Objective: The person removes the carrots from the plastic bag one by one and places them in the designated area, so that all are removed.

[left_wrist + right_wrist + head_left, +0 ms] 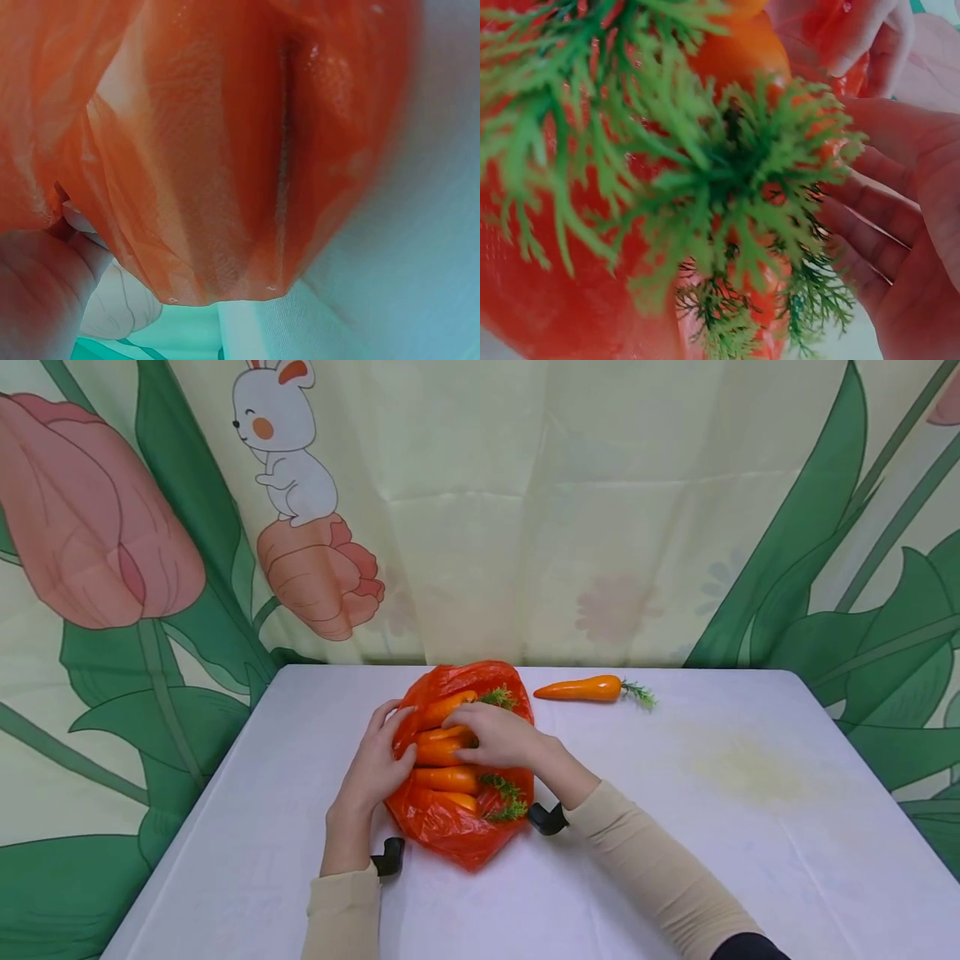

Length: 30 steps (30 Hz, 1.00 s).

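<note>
The left hand is pinching the left rim of the red bag between thumb and fingers. The right hand is reaching into the bag, thumb and fingers lying about the middle carrots; whether they are pinching one, I cannot tell. The bagged carrots are lying with long axes running left to right, tips pointing left, greens right; the uppermost carrot is slanting, its leafy end farther back. A loose carrot is resting right of the bag near the far edge, tip pointing left. A white-covered table is supporting everything, and behind it a curtain printed with tulips and a rabbit is hanging.
</note>
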Each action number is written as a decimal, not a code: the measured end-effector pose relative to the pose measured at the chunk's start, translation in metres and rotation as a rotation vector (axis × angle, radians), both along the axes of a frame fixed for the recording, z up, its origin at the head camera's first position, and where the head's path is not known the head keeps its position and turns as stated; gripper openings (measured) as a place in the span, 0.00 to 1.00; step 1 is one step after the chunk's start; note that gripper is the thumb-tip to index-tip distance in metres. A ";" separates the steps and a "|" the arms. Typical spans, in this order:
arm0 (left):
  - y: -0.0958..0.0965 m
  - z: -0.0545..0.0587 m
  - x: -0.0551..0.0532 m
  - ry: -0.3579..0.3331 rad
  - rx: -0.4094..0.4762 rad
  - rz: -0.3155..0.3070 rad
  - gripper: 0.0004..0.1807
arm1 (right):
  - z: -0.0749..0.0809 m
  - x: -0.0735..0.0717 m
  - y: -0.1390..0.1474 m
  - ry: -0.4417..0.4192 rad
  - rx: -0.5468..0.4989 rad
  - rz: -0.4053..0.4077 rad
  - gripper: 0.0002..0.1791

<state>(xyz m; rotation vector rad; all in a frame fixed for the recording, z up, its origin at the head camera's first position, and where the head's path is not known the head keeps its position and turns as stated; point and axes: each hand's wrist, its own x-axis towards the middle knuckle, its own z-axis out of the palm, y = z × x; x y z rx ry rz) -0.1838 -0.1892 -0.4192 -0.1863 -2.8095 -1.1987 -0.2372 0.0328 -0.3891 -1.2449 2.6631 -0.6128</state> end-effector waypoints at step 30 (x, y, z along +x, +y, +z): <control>0.000 0.000 0.001 0.020 0.021 -0.007 0.28 | -0.005 0.002 -0.017 0.054 0.140 0.002 0.23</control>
